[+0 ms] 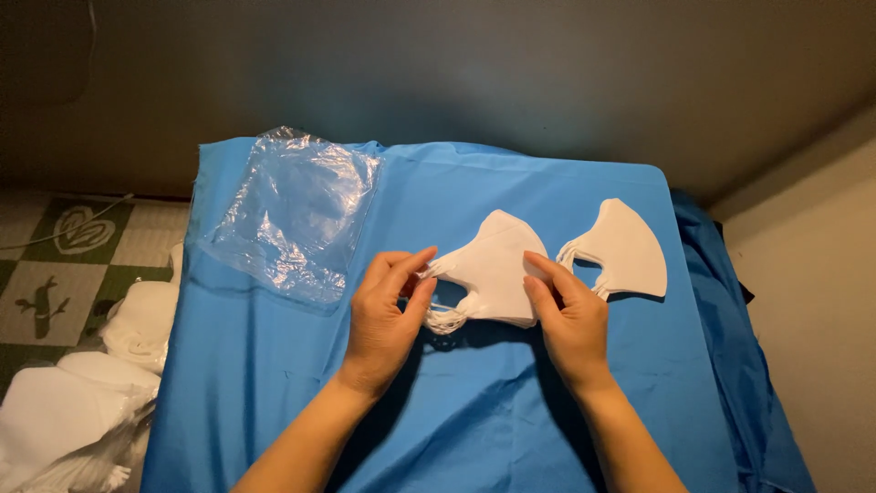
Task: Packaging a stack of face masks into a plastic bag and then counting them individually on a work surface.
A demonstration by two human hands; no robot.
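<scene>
Folded white face mask [493,269], perhaps the top of a thin stack, held just above the middle of a blue-cloth-covered surface [456,411]. Left hand [388,315] pinching the mask's left tip, thumb and fingers closed on it right beside the bunched ear loops [447,318]. Right hand [570,315] clamped on the mask's right edge, thumb on top, fingers underneath. Mask spread flat between both hands, tilted slightly toward the far edge.

Just to the right, nearer the far right corner, a second white mask [625,248] lying flat and apart from the first, untouched. Toward the far left corner, a crumpled clear plastic bag [292,215], seemingly empty. Off the left edge, lower down, piles of more white masks [82,411] above a green-and-cream patterned floor [55,274]. Dark wall behind.

Step in hand, by the look of it: straightening or separating one mask, loops being sorted. Next move likely calling for a steady right-hand hold while the left frees the tangled loops.
</scene>
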